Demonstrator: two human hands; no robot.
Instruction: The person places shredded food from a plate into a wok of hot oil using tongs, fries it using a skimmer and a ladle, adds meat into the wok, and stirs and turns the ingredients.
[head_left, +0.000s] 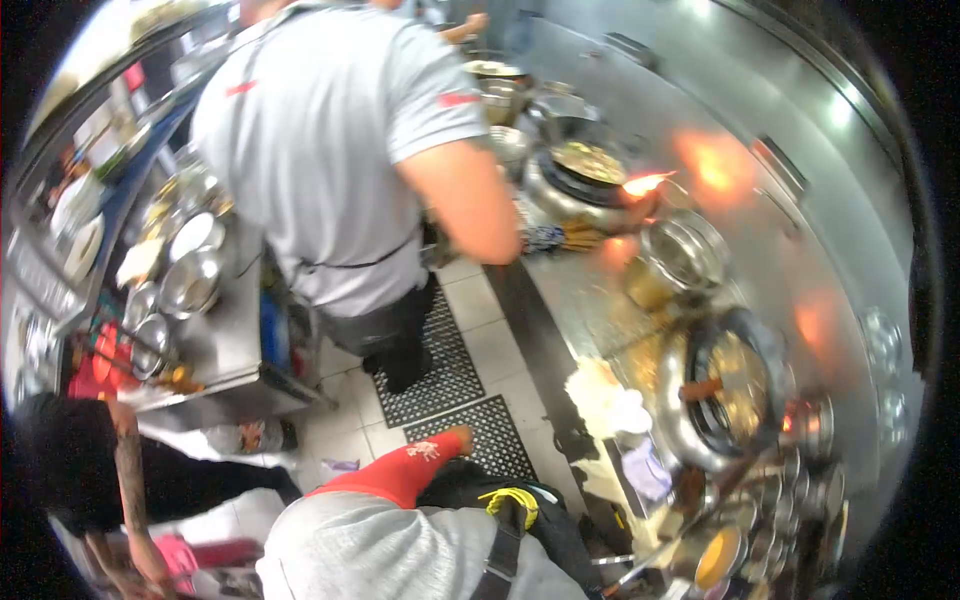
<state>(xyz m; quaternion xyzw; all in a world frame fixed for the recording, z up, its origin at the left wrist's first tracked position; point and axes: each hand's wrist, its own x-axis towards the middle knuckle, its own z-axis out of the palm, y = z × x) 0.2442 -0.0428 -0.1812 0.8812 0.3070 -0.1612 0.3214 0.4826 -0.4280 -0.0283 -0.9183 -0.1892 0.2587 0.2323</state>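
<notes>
My left hand (461, 438) sticks out of a red sleeve (385, 474) over the black floor mat (490, 440), low in the head view. It looks curled, and I cannot tell whether it holds anything. My grey shirt and a black strap (505, 550) fill the bottom edge. My right hand is out of view. The nearest cooking gear is a large wok (735, 390) with food in it, on the steel range to the right.
A co-worker in a grey shirt (330, 140) stands ahead, one arm stretched toward a far wok (590, 165) beside an open flame (645, 183). A steel pot (685, 255) sits between the woks. Several condiment bowls (780, 520) lie at the lower right. A steel table with bowls (190, 280) stands left, with another person's tattooed arm (130, 480) below it.
</notes>
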